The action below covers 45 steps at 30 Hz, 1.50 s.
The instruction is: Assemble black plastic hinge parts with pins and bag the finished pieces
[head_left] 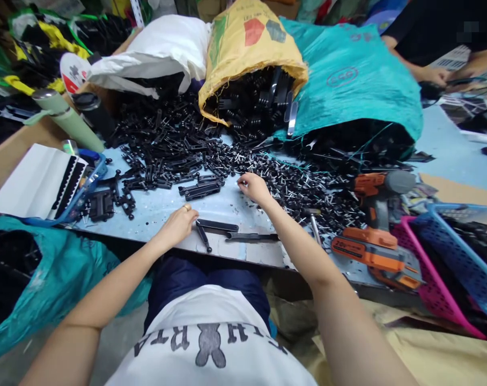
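My left hand (177, 224) is closed at the near edge of the table, its fingertips pinching the joint end of a black hinged plastic arm (218, 225). One leg of that arm points right, the other towards me. My right hand (253, 188) is curled in a pinch beside a spread of small silver screws and black fittings (295, 182); whatever lies between its fingertips is too small to make out. Below it rests a black-handled wrench-like piece (251, 236). Several black arm pieces (202, 188) lie together just beyond my hands.
A heap of black plastic parts (163, 139) spills from white (167, 45), yellow (253, 48) and teal sacks (352, 75). An orange cordless drill (372, 236) stands right, near blue (464, 252) and pink baskets (428, 279). Bottles (72, 120) stand left. A co-worker's hands (436, 76) are far right.
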Motion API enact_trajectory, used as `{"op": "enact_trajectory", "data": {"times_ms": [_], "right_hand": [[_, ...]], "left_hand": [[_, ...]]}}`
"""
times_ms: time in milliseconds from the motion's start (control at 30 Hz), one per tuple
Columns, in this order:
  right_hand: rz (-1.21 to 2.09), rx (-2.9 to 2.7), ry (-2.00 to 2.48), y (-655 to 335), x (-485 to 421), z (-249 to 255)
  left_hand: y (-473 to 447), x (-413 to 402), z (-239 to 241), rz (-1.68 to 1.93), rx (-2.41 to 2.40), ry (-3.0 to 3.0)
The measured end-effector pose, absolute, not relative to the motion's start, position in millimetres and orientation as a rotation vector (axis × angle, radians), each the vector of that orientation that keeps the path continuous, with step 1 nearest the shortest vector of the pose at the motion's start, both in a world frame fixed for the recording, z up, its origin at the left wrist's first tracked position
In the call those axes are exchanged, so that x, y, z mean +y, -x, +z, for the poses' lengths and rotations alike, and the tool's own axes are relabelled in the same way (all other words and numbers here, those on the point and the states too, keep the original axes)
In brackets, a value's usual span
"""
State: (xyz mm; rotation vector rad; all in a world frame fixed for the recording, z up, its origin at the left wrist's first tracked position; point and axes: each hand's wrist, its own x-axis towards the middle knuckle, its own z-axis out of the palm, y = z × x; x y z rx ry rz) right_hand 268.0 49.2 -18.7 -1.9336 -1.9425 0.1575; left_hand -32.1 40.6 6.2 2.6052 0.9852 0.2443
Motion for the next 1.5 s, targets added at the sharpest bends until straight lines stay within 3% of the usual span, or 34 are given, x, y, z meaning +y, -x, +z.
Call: {"op": "enact_trajectory", "data": {"times_ms": [267, 433, 567, 933, 1100, 1500], "right_hand": [[0.414, -1.646, 1.578, -230.2, -41.8, 0.8], [0.365, -1.771, 1.5, -218.2, -65.9, -5.5], [0.304, -1.879, 1.483, -214.3, -70.0, -9.1], [0.16, -1.991, 1.482, -218.2, -98.8, -51.6], [0.031, -1.998, 1.635, -221.9, -107.6, -69.4], [0.095, -2.254, 1.416, -244.6, -83.9, -57.0]], "left_hand": [[20.7, 31.4, 0.7, 0.187, 0.811, -2.867], [28.1, 30.7, -24.0, 0.695, 0.788, -2.816], [32.4, 31.4, -35.2, 0.837, 0.706, -2.945], [23.9, 15.2, -25.7, 0.786, 0.805, -2.974], [-25.7, -6.0, -27.1, 0.336, 0.592, -2.9], [-45.8, -10.9, -37.7, 0.277, 0.81, -2.704]]}}
